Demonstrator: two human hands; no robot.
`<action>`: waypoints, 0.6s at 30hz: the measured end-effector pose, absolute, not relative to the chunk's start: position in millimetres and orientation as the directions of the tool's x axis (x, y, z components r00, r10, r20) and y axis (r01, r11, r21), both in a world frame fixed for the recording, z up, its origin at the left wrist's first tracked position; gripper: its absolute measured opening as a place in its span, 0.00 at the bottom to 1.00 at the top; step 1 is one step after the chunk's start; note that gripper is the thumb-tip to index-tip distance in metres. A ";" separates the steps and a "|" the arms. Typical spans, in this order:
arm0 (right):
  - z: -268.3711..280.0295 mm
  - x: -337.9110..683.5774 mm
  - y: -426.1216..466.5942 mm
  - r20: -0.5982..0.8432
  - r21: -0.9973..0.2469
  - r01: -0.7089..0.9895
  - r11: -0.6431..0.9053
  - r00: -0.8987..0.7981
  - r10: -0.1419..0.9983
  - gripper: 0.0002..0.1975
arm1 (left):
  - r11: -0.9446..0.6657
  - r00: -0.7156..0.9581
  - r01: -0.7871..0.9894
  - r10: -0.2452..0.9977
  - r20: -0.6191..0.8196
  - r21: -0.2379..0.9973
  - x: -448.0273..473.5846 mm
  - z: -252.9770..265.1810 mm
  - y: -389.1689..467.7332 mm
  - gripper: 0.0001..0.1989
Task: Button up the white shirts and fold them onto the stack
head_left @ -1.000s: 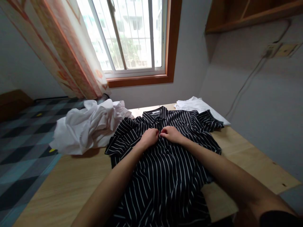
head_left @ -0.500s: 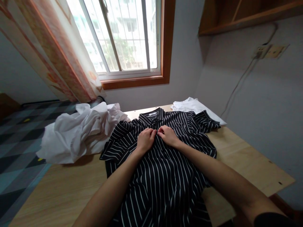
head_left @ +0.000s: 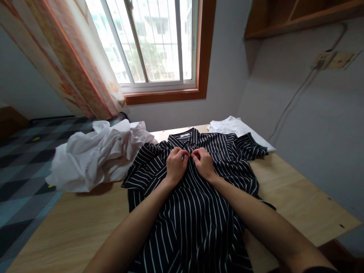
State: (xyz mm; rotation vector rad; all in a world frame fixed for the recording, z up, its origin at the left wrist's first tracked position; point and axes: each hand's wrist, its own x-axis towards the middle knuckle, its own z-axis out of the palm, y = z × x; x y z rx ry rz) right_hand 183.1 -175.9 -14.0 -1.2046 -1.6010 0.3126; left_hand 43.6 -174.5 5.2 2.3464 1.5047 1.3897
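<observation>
A black shirt (head_left: 196, 212) with white stripes lies spread front side up, its collar pointing away from me and a short sleeve out to each side. My left hand (head_left: 176, 163) pinches the fabric of the front opening, a little below the collar. Close beside it, my right hand (head_left: 203, 163) pinches the same opening from the other side, fingertips nearly touching. Both hands are closed on the shirt's front edges. Any button between the fingertips is too small to make out.
The shirt rests on a pale wooden table (head_left: 85, 223). Crumpled white cloth (head_left: 96, 155) is heaped at the left, beside a checked bedspread (head_left: 25, 163). A white folded garment (head_left: 236, 127) lies at the back right corner. A window (head_left: 153, 45) is behind.
Both hands have drawn closer together at the front opening, and the fabric between them is lifted slightly. The whole view has shifted a little.
</observation>
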 end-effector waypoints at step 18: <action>-18.8 182.8 -175.0 0.490 -0.828 0.364 0.426 0.102 0.866 0.06 | -0.479 0.100 0.588 0.842 0.530 0.652 39.5 3.8 -168.8 0.07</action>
